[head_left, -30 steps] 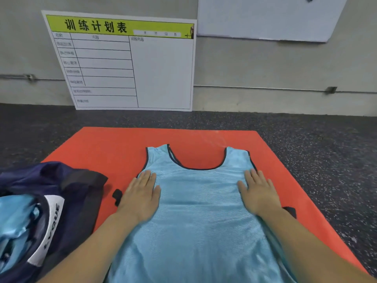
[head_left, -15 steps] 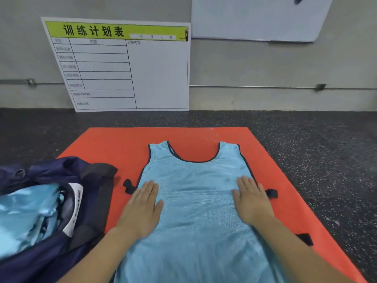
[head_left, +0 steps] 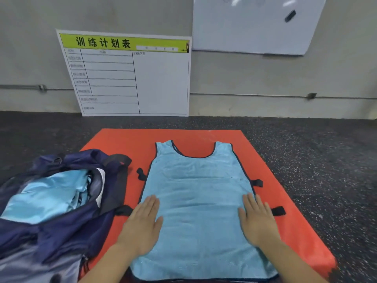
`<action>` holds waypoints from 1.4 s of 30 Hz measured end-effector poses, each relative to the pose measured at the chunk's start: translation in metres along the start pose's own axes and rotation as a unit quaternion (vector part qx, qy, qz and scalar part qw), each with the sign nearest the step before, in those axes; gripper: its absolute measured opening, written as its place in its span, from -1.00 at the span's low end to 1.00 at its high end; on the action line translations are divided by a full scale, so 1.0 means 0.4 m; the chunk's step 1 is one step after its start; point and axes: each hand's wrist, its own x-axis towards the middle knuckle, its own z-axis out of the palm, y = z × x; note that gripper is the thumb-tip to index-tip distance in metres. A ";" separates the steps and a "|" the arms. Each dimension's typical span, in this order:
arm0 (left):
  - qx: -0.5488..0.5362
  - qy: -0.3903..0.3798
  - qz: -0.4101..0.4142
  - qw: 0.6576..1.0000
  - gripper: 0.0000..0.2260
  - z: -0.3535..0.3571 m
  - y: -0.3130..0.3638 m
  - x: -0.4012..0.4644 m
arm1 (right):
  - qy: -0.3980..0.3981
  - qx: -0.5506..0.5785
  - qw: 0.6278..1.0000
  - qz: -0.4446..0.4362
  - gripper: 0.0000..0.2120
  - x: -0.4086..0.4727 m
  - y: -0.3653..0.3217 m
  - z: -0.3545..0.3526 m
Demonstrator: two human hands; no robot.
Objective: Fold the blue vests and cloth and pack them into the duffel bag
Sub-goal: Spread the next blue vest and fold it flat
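Blue mesh fills the middle of your view: the blue vest point(head_left: 199, 201) lies flat and face up on the orange mat point(head_left: 204, 137), its neckline pointing away from you toward the wall and its hem nearest you. Dark trim edges the neck and armholes, and short black side straps point(head_left: 257, 182) stick out from both of its long edges onto the mat.

Your left hand point(head_left: 142, 225) lies palm down on the vest's left edge, fingers straight, close together and pointing away from you, with the thumb angled inward across the fabric. It grips nothing; it only presses flat. Your right hand point(head_left: 258, 219) mirrors it on the vest's right edge, palm down, fingers straight and slightly spread, thumb turned inward, also holding nothing. Both forearms reach in from the bottom of the view, angled toward each other's side of the garment, wrists low and just above the cloth.

To your left, the navy duffel bag point(head_left: 61, 231) sits partly on the mat and partly on the dark speckled floor point(head_left: 326, 160), its opening gaping upward. Shiny light-blue cloth point(head_left: 47, 199) shows inside it. The bag's near edge is just beside your left hand but apart from it.

Against the wall stands a training plan board point(head_left: 130, 76) with a green header, and a whiteboard point(head_left: 253, 25) hangs to its right.
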 end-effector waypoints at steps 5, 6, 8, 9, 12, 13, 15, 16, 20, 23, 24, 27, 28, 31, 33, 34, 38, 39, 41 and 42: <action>-0.039 0.017 0.029 0.999 -0.34 0.000 0.138 -0.029 | 0.077 -0.010 0.991 -0.106 -0.39 -0.063 -0.186 0.022; -0.044 0.016 0.039 0.998 -0.35 -0.001 0.172 -0.033 | 0.063 -0.014 0.986 -0.153 -0.45 -0.085 -0.239 0.045; -0.053 0.004 0.049 0.997 -0.36 -0.006 0.186 -0.048 | 0.042 -0.005 0.979 -0.198 -0.47 -0.126 -0.287 0.078; -0.053 0.010 0.050 0.997 -0.36 -0.004 0.166 -0.056 | 0.033 0.010 0.980 -0.198 -0.47 -0.136 -0.275 0.084; -0.031 0.005 0.022 0.999 -0.36 0.000 0.068 -0.098 | 0.041 0.043 0.989 -0.134 -0.40 -0.131 -0.162 0.078; -0.028 -0.001 0.008 1.000 -0.36 -0.006 0.038 -0.109 | 0.045 0.034 0.993 -0.100 -0.32 -0.127 -0.114 0.063; -0.024 -0.020 -0.022 0.999 -0.35 -0.017 0.005 -0.122 | 0.011 0.025 0.999 -0.036 -0.18 -0.115 -0.034 0.047; -0.022 -0.026 -0.037 0.999 -0.35 -0.021 0.010 -0.123 | 0.011 0.029 1.000 -0.001 -0.16 -0.108 -0.019 0.041; -0.049 0.009 -0.008 0.999 -0.42 -0.015 0.168 -0.103 | 0.063 0.044 0.996 -0.035 -0.35 -0.137 -0.176 0.047; -0.080 0.034 0.058 0.994 -0.50 -0.025 0.250 -0.110 | 0.062 0.046 0.984 -0.160 -0.45 -0.202 -0.283 0.077; -0.082 0.040 0.067 0.994 -0.49 -0.029 0.238 -0.115 | 0.041 0.059 0.983 -0.171 -0.47 -0.213 -0.274 0.087; -0.051 0.033 0.065 0.996 -0.40 -0.018 0.151 -0.144 | 0.045 0.040 0.983 -0.174 -0.40 -0.214 -0.180 0.100; -0.045 0.027 0.062 0.997 -0.38 -0.015 0.118 -0.152 | 0.043 0.030 0.983 -0.174 -0.35 -0.212 -0.143 0.096; -0.054 0.038 0.073 0.995 -0.36 -0.010 0.039 -0.174 | 0.050 0.024 0.982 -0.183 -0.22 -0.204 -0.039 0.079; -0.065 0.045 0.084 0.993 -0.39 -0.019 0.010 -0.190 | 0.033 0.025 0.979 -0.198 -0.18 -0.207 0.028 0.058; -0.061 0.048 0.093 0.993 -0.40 -0.024 0.000 -0.198 | 0.023 0.020 0.977 -0.211 -0.18 -0.209 0.056 0.045; -0.058 0.034 0.136 0.988 -0.41 -0.038 -0.029 -0.228 | -0.024 -0.010 0.964 -0.264 -0.22 -0.224 0.127 0.004; -0.070 0.031 0.148 0.986 -0.40 -0.039 -0.036 -0.235 | -0.031 -0.017 0.962 -0.272 -0.15 -0.230 0.139 -0.003; -0.098 0.012 0.162 0.982 -0.34 -0.049 -0.051 -0.253 | -0.031 -0.028 0.958 -0.283 0.04 -0.237 0.163 -0.006; -0.101 0.009 0.170 0.980 -0.29 -0.054 -0.060 -0.262 | -0.021 -0.029 0.958 -0.286 0.11 -0.238 0.172 0.000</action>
